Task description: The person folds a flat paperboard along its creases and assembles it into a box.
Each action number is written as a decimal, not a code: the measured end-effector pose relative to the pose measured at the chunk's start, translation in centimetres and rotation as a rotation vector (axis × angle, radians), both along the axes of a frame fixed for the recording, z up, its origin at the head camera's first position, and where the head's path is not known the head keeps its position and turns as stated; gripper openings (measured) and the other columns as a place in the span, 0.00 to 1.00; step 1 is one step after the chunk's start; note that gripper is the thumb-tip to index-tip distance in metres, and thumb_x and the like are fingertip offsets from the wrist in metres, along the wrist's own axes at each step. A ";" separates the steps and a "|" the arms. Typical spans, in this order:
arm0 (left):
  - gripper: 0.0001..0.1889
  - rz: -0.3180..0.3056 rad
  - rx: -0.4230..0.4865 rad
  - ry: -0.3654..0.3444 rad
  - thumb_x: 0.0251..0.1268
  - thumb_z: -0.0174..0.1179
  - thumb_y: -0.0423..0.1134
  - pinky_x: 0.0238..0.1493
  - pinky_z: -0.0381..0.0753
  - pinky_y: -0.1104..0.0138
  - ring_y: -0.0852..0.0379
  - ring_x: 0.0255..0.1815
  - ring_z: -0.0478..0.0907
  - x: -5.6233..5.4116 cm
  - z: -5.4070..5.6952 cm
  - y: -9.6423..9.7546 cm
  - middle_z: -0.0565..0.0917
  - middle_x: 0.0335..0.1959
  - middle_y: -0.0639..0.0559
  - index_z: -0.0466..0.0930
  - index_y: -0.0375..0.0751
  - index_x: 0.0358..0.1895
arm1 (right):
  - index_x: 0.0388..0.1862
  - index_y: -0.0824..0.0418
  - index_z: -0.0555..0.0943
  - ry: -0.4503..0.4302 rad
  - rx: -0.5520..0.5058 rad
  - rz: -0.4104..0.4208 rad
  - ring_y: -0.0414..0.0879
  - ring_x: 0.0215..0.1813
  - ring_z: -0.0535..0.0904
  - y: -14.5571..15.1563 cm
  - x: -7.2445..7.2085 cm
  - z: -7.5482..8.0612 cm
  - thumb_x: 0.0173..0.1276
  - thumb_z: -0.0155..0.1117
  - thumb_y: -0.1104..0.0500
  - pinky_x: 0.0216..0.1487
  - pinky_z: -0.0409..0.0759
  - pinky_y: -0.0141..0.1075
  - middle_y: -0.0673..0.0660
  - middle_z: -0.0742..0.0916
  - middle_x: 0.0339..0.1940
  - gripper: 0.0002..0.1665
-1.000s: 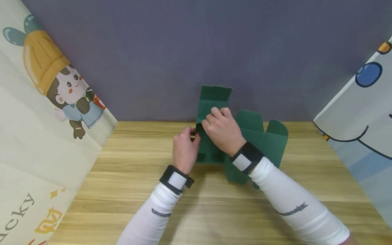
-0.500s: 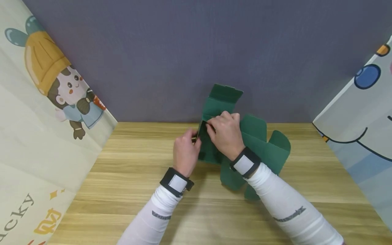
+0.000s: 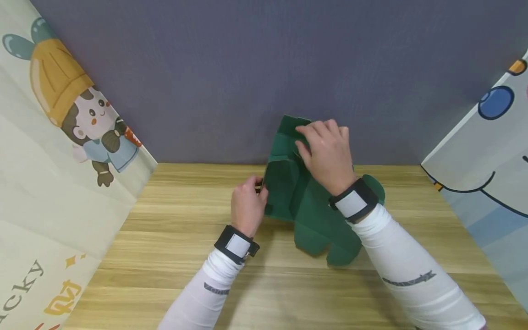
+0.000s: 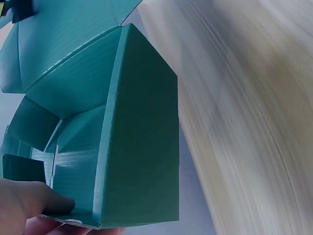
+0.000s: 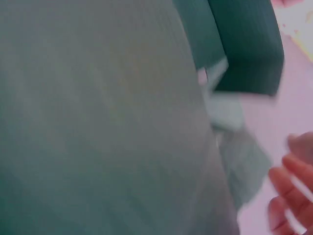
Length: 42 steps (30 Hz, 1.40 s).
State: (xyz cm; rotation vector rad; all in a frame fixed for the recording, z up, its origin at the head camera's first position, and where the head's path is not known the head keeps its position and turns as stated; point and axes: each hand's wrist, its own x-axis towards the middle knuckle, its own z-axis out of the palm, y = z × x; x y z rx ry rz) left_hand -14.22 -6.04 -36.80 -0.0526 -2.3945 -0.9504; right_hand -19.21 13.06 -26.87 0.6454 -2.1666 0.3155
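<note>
A green cardboard box (image 3: 282, 185), partly folded up, stands with its flaps spread out in front of the person. Its left wall is pinched by the left hand (image 3: 249, 205); in the left wrist view the thumb (image 4: 51, 199) lies inside the wall of the box (image 4: 142, 142) and the other fingers are outside. Beside the upper back flap (image 3: 284, 144) is the right hand (image 3: 328, 158), fingers loosely bent and holding nothing visible. The right wrist view is blurred; a green panel (image 5: 107, 122) fills much of it, with the right hand's fingers (image 5: 293, 193) apart from it.
A wood-grain table (image 3: 185, 247) lies under the box. Behind it rises a grey-blue wall (image 3: 222, 82). Light cloths with cartoon prints hang at the left (image 3: 49, 183) and right (image 3: 474, 160).
The right hand has let go of the box's upper edge and moved right and up, its fingers loosening. The side panel with flaps has swung in toward the box. The left hand keeps its pinch.
</note>
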 end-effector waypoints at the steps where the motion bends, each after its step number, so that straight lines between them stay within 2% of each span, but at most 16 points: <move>1: 0.06 0.003 0.001 -0.002 0.59 0.64 0.35 0.29 0.85 0.67 0.56 0.32 0.87 0.0 0.0 0.0 0.88 0.40 0.46 0.83 0.41 0.40 | 0.56 0.58 0.80 -0.034 -0.013 -0.025 0.58 0.47 0.74 0.3 -0.3 0.7 0.64 0.68 0.53 0.39 0.65 0.50 0.59 0.84 0.48 0.22; 3: 0.06 0.008 0.001 -0.002 0.59 0.65 0.34 0.29 0.85 0.67 0.55 0.32 0.87 -0.1 0.0 -0.1 0.88 0.40 0.46 0.82 0.41 0.40 | 0.60 0.60 0.77 -0.134 -0.001 -0.075 0.61 0.49 0.74 0.9 -1.0 1.9 0.64 0.68 0.54 0.40 0.67 0.52 0.62 0.83 0.51 0.27; 5: 0.06 0.015 0.001 0.005 0.59 0.65 0.34 0.29 0.85 0.67 0.55 0.32 0.87 -0.2 0.0 -0.1 0.88 0.40 0.46 0.82 0.41 0.39 | 0.61 0.62 0.77 -0.240 0.032 -0.104 0.63 0.49 0.76 1.1 -1.6 2.8 0.64 0.68 0.54 0.42 0.70 0.55 0.64 0.84 0.51 0.27; 7: 0.06 0.023 -0.009 0.020 0.59 0.65 0.34 0.28 0.85 0.67 0.54 0.32 0.87 -0.2 0.0 -0.2 0.88 0.39 0.45 0.83 0.40 0.39 | 0.57 0.62 0.80 -0.319 0.074 -0.107 0.62 0.47 0.79 1.2 -2.0 3.5 0.66 0.66 0.55 0.44 0.71 0.57 0.64 0.86 0.48 0.22; 9: 0.06 0.032 -0.030 0.037 0.59 0.65 0.34 0.27 0.84 0.67 0.54 0.31 0.87 -0.3 -0.1 -0.2 0.88 0.38 0.45 0.83 0.39 0.39 | 0.51 0.61 0.83 -0.347 0.094 -0.083 0.60 0.42 0.82 1.0 -2.1 3.8 0.67 0.64 0.58 0.43 0.73 0.57 0.63 0.88 0.43 0.16; 11: 0.06 0.041 -0.059 0.055 0.59 0.65 0.34 0.24 0.83 0.66 0.54 0.29 0.87 -0.3 -0.2 -0.2 0.89 0.37 0.45 0.83 0.39 0.38 | 0.46 0.62 0.84 -0.337 0.092 -0.038 0.58 0.38 0.83 0.8 -1.9 3.8 0.68 0.63 0.60 0.43 0.76 0.55 0.62 0.88 0.39 0.11; 17: 0.04 0.061 -0.107 0.094 0.58 0.65 0.33 0.20 0.80 0.64 0.53 0.24 0.85 -0.5 -0.3 -0.3 0.88 0.31 0.44 0.83 0.38 0.36 | 0.41 0.63 0.81 -0.243 0.139 0.094 0.54 0.25 0.81 -0.1 -0.2 3.1 0.67 0.62 0.64 0.29 0.80 0.46 0.60 0.87 0.28 0.05; 20: 0.04 0.075 -0.106 0.086 0.58 0.65 0.32 0.20 0.81 0.63 0.52 0.23 0.84 -0.7 -0.2 -0.4 0.88 0.30 0.44 0.82 0.38 0.35 | 0.37 0.62 0.80 -0.177 0.194 0.142 0.51 0.22 0.80 -0.7 0.7 2.6 0.67 0.62 0.65 0.29 0.79 0.44 0.57 0.85 0.23 0.01; 23: 0.04 0.084 -0.095 0.075 0.58 0.65 0.32 0.21 0.81 0.62 0.51 0.24 0.85 -0.8 0.1 -0.6 0.88 0.30 0.43 0.81 0.38 0.36 | 0.35 0.60 0.80 -0.109 0.239 0.185 0.49 0.22 0.79 -1.1 1.6 2.1 0.68 0.58 0.67 0.29 0.76 0.43 0.55 0.84 0.20 0.05; 28: 0.05 0.101 -0.101 0.067 0.58 0.66 0.33 0.22 0.81 0.60 0.50 0.25 0.84 -0.9 0.6 -0.7 0.87 0.30 0.44 0.81 0.38 0.35 | 0.38 0.60 0.82 -0.023 0.299 0.207 0.50 0.30 0.82 -1.3 3.0 0.4 0.68 0.55 0.72 0.32 0.73 0.42 0.56 0.87 0.28 0.11; 32: 0.04 0.093 -0.105 0.063 0.57 0.66 0.33 0.21 0.80 0.59 0.49 0.24 0.84 -1.0 0.8 -0.8 0.86 0.28 0.44 0.80 0.39 0.33 | 0.40 0.60 0.82 0.045 0.346 0.212 0.53 0.38 0.84 -1.3 3.7 -0.9 0.68 0.59 0.69 0.41 0.77 0.44 0.57 0.88 0.35 0.08; 36: 0.04 0.084 -0.093 0.077 0.56 0.67 0.32 0.22 0.81 0.61 0.50 0.25 0.84 -1.0 0.7 -0.7 0.86 0.28 0.45 0.80 0.39 0.32 | 0.40 0.59 0.81 0.101 0.402 0.210 0.54 0.42 0.83 -1.2 4.0 -2.2 0.68 0.62 0.65 0.45 0.77 0.46 0.59 0.88 0.39 0.04; 39: 0.05 0.079 -0.103 0.097 0.56 0.67 0.32 0.23 0.82 0.62 0.51 0.25 0.84 -0.9 0.5 -0.7 0.87 0.29 0.44 0.81 0.38 0.32 | 0.41 0.58 0.81 0.082 0.411 0.212 0.58 0.49 0.83 -1.0 3.8 -2.9 0.67 0.63 0.64 0.50 0.77 0.50 0.61 0.87 0.47 0.04; 42: 0.05 0.068 -0.119 0.113 0.56 0.67 0.31 0.25 0.83 0.62 0.50 0.26 0.85 -0.8 0.5 -0.6 0.87 0.30 0.44 0.81 0.38 0.34 | 0.42 0.57 0.80 0.010 0.400 0.221 0.63 0.56 0.80 -0.7 3.5 -3.4 0.66 0.65 0.63 0.57 0.76 0.54 0.64 0.83 0.56 0.07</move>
